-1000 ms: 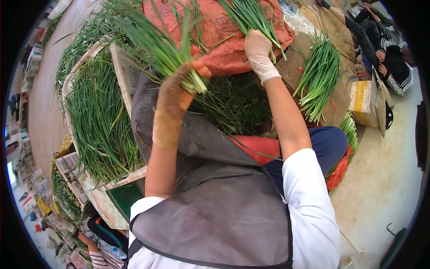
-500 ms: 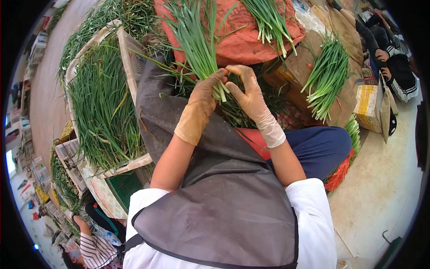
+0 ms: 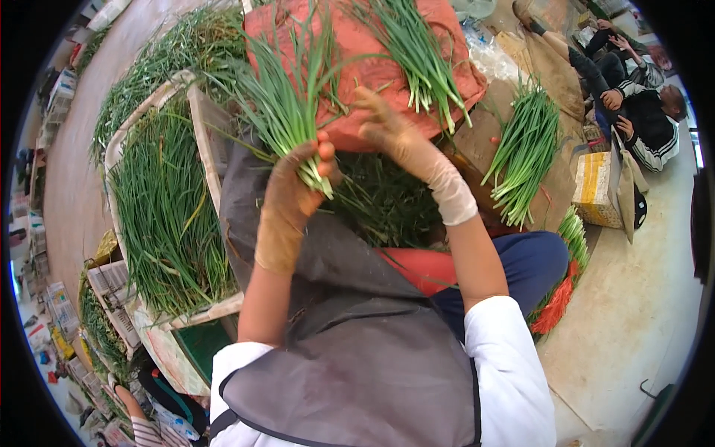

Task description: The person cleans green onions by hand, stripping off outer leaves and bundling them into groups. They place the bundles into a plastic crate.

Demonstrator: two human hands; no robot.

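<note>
My left hand (image 3: 289,190), in a thin soiled glove, is wrapped round the white stem ends of a bunch of chives (image 3: 287,123). The green leaves fan out away from me. To its right, my gloved right hand (image 3: 398,138) hovers apart from the bunch, over the near edge of a red cloth-covered surface (image 3: 342,108). Its fingers are outstretched and somewhat blurred, with nothing visible in them. A second chive bunch (image 3: 421,59) lies on the red cover, and a larger pile of trimmed chives (image 3: 525,149) rests on brown board at the right.
A pale crate (image 3: 206,145) heaped with long chives (image 3: 171,223) stands at my left, more greens (image 3: 167,78) behind it. Loose leaves (image 3: 391,201) lie below my hands. At the right are a yellow-taped box (image 3: 596,190) and a seated person (image 3: 646,119); another person is at lower left.
My right hand has come away from the stem ends, its fingers stretching out. The left hand has carried the chive bunch left and slightly toward me. The whole view has shifted a little.
</note>
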